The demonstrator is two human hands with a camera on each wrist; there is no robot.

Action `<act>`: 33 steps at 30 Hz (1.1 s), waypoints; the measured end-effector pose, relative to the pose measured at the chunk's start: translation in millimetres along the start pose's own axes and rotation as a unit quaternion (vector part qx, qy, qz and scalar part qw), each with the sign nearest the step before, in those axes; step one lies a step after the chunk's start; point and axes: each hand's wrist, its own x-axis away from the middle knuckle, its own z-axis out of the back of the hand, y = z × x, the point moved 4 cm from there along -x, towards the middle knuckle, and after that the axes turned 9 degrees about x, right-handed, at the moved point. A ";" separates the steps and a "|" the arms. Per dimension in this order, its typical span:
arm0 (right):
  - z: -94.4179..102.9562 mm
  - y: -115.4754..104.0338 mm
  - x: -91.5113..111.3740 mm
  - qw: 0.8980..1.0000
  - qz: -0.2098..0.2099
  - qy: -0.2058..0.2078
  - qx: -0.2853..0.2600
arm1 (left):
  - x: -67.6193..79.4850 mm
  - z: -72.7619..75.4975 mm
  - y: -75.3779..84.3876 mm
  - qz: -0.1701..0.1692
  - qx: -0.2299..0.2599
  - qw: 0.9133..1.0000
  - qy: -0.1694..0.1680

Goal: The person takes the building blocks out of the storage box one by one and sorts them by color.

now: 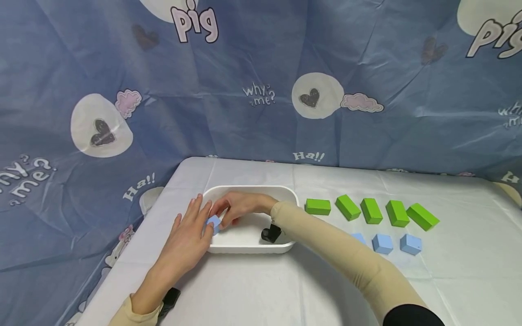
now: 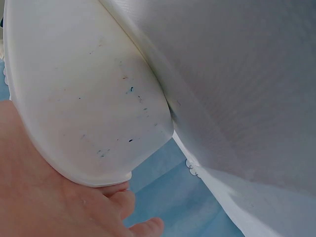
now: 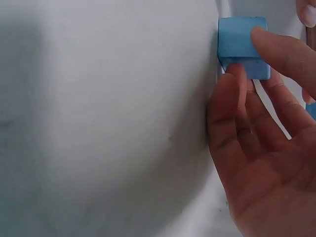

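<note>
My right hand reaches into the white tray. It pinches a light blue block at the tray's left end, and the right wrist view shows the fingers around this blue block. My left hand lies over the tray's left rim with fingers straight and spread. Its thumb is close to the block; whether it touches is unclear. In the left wrist view, part of the left hand borders the tray's scuffed white wall, and the block is out of sight.
Right of the tray, several green blocks stand in a row on the white tablecloth. In front of them are more blue blocks, one partly hidden by the right sleeve. A blue patterned cloth hangs behind the table.
</note>
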 end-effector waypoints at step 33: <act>32.1 -10.9 47.2 0.996 0.027 0.079 -0.026 | -1.7 -0.4 -0.9 -0.003 -0.016 1.000 0.013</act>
